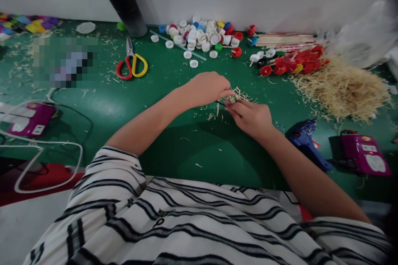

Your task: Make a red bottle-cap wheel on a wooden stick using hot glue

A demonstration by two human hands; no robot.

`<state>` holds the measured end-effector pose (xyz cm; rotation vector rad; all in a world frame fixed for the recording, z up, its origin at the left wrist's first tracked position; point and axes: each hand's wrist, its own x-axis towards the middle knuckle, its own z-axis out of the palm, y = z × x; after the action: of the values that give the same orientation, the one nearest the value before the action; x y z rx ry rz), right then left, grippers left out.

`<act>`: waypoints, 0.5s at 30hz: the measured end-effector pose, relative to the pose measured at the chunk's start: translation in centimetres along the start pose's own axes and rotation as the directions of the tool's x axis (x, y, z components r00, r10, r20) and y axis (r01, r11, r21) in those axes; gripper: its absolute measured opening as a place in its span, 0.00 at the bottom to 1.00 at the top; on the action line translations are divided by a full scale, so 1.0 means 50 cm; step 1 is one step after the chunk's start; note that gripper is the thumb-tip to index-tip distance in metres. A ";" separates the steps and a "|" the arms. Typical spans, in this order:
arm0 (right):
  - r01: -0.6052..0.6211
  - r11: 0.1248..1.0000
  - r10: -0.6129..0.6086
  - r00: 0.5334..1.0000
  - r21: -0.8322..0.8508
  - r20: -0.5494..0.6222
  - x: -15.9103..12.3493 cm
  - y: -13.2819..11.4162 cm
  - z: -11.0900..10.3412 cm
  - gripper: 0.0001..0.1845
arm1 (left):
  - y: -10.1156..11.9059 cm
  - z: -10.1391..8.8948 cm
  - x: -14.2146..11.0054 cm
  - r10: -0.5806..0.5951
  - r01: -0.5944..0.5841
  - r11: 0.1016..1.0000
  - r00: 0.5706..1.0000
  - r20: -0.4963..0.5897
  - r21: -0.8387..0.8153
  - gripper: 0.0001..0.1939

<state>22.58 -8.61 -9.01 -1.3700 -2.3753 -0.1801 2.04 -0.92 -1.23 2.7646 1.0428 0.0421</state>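
Observation:
My left hand (209,87) is closed with its knuckles up, just above the green tabletop. What its fingers grip is hidden under the palm. A short pale wooden tip (218,109) points down below that hand. My right hand (253,118) is pinched around one end of a thin dark strip-like tool (221,102), which reaches left beneath my left hand. The tool's exact kind is too small to tell. Curly wood shavings (238,94) lie behind and between the two hands.
Bottle caps (203,37), capped sticks (292,62) and a shavings heap (345,87) lie at the back. Scissors (132,62) and a black bottle (124,4) are at back left. A blue glue gun (307,140) and purple box (365,153) sit right; a white cable (62,143) loops left.

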 end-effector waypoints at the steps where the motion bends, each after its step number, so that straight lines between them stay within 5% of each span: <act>1: -0.005 1.000 0.005 1.000 0.013 0.005 -0.002 0.001 0.002 0.20 | -0.002 0.002 0.000 0.000 -0.001 1.000 1.000 -0.007 -0.004 0.23; 10: 0.092 0.994 -0.102 0.982 0.066 0.156 -0.033 0.005 0.010 0.17 | -0.013 0.006 -0.002 -0.019 0.019 0.999 1.000 -0.003 -0.046 0.24; 15: 0.082 0.996 -0.080 0.995 0.026 -0.065 -0.011 0.009 0.006 0.17 | -0.003 0.004 0.001 0.001 -0.001 0.999 1.000 -0.009 -0.032 0.24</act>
<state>23.15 -8.72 -9.57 -1.2376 -2.3726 -0.2089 2.00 -0.79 -1.46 2.7389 1.0341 0.0703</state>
